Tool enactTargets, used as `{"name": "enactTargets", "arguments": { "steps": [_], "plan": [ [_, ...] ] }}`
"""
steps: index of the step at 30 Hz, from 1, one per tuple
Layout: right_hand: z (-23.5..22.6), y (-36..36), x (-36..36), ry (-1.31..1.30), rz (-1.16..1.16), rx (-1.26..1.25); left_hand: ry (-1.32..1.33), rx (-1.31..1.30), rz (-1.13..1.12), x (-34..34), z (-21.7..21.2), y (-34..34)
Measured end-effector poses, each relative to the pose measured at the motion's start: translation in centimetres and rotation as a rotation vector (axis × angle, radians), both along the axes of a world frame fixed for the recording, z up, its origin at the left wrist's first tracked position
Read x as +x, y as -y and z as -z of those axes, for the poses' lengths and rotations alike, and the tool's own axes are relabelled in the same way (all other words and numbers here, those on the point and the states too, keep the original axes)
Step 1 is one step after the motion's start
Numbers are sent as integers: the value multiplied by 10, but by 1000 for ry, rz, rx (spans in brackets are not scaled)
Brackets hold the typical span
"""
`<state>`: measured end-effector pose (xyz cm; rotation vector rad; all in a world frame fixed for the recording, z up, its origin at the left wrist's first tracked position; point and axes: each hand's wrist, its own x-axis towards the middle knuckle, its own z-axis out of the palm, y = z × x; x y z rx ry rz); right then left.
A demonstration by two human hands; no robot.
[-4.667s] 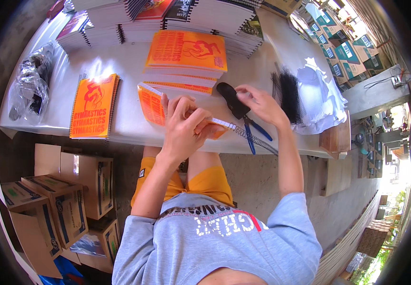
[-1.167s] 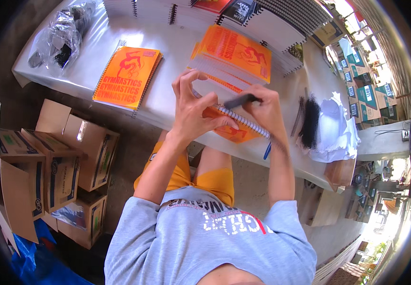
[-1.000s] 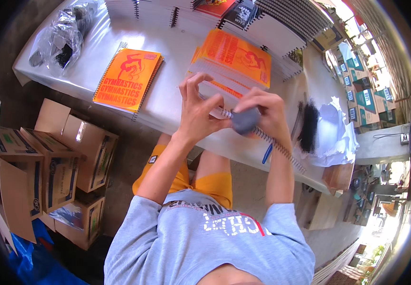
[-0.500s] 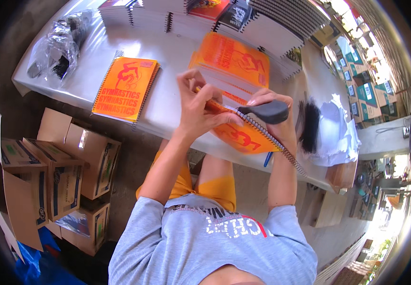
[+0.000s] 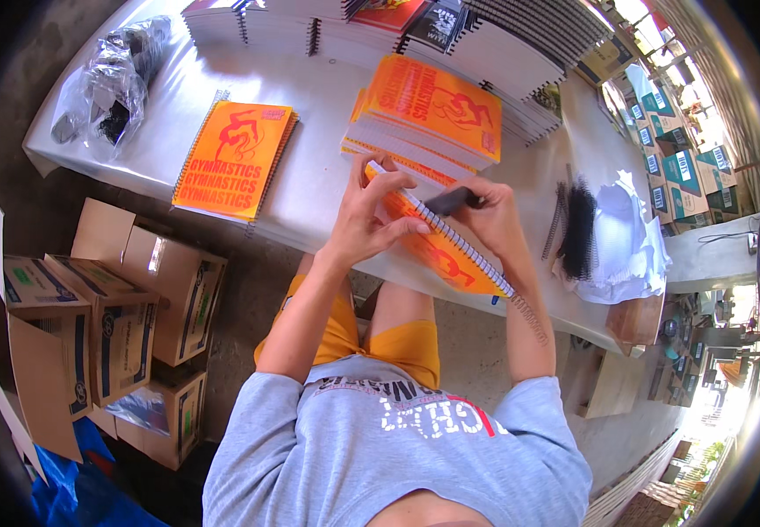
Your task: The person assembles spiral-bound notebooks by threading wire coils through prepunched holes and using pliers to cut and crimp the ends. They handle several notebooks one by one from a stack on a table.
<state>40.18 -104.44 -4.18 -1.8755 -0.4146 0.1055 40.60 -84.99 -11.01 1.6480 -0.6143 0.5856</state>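
In front of my body, my left hand grips an orange notebook that is tilted with its spine up. A dark spiral coil runs along the spine and sticks out past its lower right end. My right hand is closed around a dark hand tool with a thick rounded grip. The tool's tip is at the spine, close to my left fingers; its working end is hidden. Just beyond my hands is a stack of orange notebooks. One coil-bound orange notebook lies flat to the left.
Loose black coils and crumpled white paper lie at the table's right. Stacks of spiral-bound books line the far edge. A clear plastic bag with dark contents rests far left. Cardboard boxes stand below left.
My right hand has turned and shifted slightly left with the dark tool, its grip now more covered by my fingers. The held notebook has tilted, showing more of its spine.
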Motion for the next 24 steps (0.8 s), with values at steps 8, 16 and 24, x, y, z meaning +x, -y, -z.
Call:
{"name": "enactTargets", "arguments": {
  "steps": [8,16,24],
  "plan": [
    [-7,-2,25,221,130,-305,-90,-59,91,5,11,-3],
    [-6,-12,26,165,-25,58,-245,-183,279,3,4,-1],
    [-24,-35,21,321,-192,174,-148,-86,233,14,13,-6]
  ]
}}
